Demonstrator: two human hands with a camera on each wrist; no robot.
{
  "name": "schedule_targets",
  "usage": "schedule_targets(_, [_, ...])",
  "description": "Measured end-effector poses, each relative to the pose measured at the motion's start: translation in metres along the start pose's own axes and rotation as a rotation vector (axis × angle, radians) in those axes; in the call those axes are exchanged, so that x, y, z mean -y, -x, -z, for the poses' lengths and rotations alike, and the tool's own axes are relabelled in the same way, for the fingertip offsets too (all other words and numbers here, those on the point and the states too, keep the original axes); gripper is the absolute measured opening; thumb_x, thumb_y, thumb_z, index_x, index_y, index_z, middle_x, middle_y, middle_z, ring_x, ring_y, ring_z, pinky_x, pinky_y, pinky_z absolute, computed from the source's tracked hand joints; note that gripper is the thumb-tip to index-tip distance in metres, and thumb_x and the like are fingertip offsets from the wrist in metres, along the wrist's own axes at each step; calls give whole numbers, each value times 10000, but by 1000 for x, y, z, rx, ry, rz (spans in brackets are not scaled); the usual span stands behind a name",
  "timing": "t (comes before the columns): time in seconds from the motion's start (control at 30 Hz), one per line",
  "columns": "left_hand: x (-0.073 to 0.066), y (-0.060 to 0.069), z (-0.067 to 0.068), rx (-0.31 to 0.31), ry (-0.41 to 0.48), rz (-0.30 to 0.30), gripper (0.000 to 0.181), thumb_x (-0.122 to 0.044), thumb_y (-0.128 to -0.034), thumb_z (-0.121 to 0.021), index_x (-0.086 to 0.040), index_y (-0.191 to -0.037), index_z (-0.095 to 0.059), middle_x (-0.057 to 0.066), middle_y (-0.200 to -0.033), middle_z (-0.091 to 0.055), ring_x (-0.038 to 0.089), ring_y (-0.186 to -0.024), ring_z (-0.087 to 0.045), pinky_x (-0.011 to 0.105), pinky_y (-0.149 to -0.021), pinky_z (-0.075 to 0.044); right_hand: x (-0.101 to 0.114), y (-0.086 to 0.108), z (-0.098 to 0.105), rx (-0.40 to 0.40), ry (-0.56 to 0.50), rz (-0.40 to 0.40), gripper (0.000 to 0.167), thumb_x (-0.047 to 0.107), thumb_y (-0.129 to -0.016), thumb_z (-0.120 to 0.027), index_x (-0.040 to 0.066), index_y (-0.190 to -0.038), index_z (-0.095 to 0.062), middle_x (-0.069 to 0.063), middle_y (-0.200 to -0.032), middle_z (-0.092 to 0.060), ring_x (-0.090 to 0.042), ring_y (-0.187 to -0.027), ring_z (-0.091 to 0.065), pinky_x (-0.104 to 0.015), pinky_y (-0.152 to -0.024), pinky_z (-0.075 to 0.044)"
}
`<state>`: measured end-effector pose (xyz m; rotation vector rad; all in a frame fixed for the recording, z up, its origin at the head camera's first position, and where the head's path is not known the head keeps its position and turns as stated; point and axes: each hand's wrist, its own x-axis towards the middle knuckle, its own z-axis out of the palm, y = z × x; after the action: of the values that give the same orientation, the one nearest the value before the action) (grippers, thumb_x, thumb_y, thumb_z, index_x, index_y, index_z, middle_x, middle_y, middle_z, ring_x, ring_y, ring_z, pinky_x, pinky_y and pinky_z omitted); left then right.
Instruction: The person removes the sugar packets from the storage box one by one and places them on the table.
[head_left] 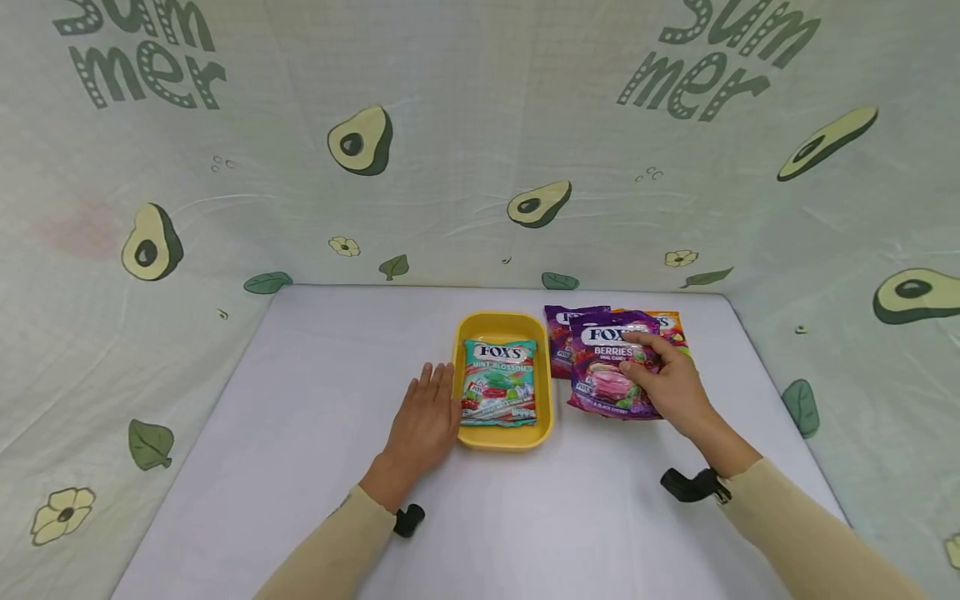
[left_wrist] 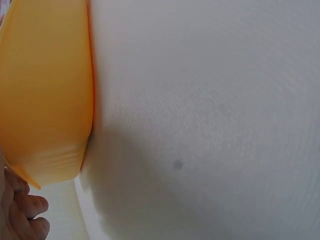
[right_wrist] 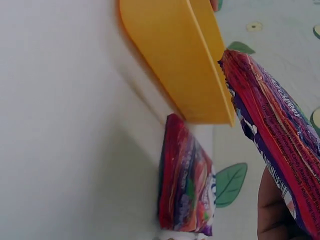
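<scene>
My right hand (head_left: 681, 392) pinches a purple FOX'S Berries candy bag (head_left: 600, 379) between thumb and fingers. In the right wrist view that candy bag (right_wrist: 275, 130) is held above the table, tilted. Beside it stands a yellow tray (head_left: 545, 392) with a teal FOX'S Mint Blossom candy bag (head_left: 498, 385) lying inside. Along the tray's left side rests my left hand (head_left: 422, 421), its fingers extended at the rim. Another purple candy bag (head_left: 558, 346) lies on the table right of the tray. An orange candy bag (head_left: 670, 322) is mostly hidden behind the held one.
A white table (head_left: 337, 367) carries everything. Behind it and at both sides hangs a pale cloth (head_left: 450, 233) printed with avocados and leaves. Black camera mounts (head_left: 690, 485) sit at both wrists.
</scene>
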<state>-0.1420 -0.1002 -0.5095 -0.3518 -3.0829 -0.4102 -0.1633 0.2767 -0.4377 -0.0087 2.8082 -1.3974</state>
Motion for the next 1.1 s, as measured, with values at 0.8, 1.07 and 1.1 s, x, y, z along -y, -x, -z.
schedule_targets(0.8, [1,0,-1,-7,47,-8,627,-314,-1125,-435,-7,-1653,-292,196,-1685,-367,364,-1614,-243,553,-1300,-243,-44,34,-42,225,-212,-132,476,196,-1056,-659,121,-1510,-540,-258,-1527,-508,-355,-1251,-610,-276,-894,-593])
schedule_targets(1.07, [0,1,0,8,43,-1,632,-324,-1126,-424,-13,-1658,-280,190,-1693,-357,358,-1618,-234,547,-1301,-240,-45,34,-50,232,-76,-115,471,234,-1042,-679,119,-1484,-562,-250,-1543,-505,-362,-1263,-580,-484,-1022,-542])
schedule_targets(1.1, [0,1,0,9,42,-1,632,-325,-1126,-422,-14,-1659,-280,188,-1693,-357,357,-1619,-233,546,-1301,-239,-46,33,-50,230,-47,-110,468,238,-1040,-681,118,-1478,-568,-249,-1528,-523,-350,-1236,-588,-486,-1012,-541])
